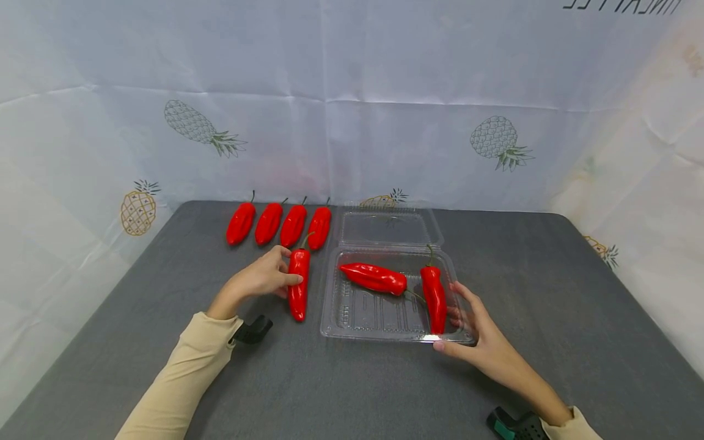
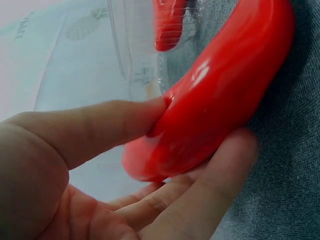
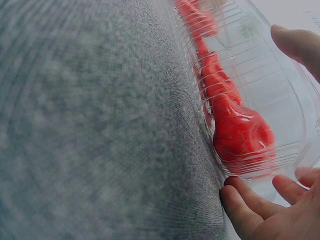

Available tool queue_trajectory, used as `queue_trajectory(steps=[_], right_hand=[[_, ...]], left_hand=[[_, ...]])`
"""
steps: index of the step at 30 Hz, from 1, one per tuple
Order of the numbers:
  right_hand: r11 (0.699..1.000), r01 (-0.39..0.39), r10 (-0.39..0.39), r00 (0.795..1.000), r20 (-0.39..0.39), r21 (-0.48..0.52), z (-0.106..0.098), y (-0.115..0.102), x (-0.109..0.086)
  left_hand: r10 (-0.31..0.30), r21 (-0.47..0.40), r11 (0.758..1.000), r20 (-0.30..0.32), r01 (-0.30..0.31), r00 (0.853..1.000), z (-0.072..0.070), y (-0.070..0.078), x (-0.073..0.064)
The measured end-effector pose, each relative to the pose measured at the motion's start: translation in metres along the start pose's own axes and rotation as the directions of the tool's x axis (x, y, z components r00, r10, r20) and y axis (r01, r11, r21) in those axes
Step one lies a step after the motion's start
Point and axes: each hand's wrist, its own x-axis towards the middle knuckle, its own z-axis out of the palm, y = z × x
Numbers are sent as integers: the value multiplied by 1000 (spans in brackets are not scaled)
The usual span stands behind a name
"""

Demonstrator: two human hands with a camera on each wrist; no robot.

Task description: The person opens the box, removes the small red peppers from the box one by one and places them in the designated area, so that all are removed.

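Note:
My left hand (image 1: 265, 276) holds a red chili pepper (image 1: 299, 284) between thumb and fingers, its green stem pointing away from me; the left wrist view shows the thumb pressed on its glossy side. Right of it lies a clear plastic container (image 1: 360, 332) with its lid (image 1: 385, 228) folded back. Inside are two more red peppers: one lying crosswise (image 1: 374, 278), the other lengthwise (image 1: 434, 299) along the right side. My right hand (image 1: 481, 342) grips the container's near right corner, thumb at the front rim and fingers along the right wall, partly seen through the plastic.
Several red peppers stand in a row at the back left, such as the leftmost pepper (image 1: 240, 224); the rightmost one (image 1: 319, 228) is close to the lid. The grey table (image 1: 550, 293) meets a white cloth (image 1: 357, 146) printed with pineapples behind.

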Motion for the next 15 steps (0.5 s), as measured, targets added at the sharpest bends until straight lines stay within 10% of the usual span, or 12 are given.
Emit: queue_trajectory(steps=[15], right_hand=[[1000,5,-5,1000,-7,-11,0,-1,0]], left_hand=[[-13,-79,997,75,19,997,1,-2,3]])
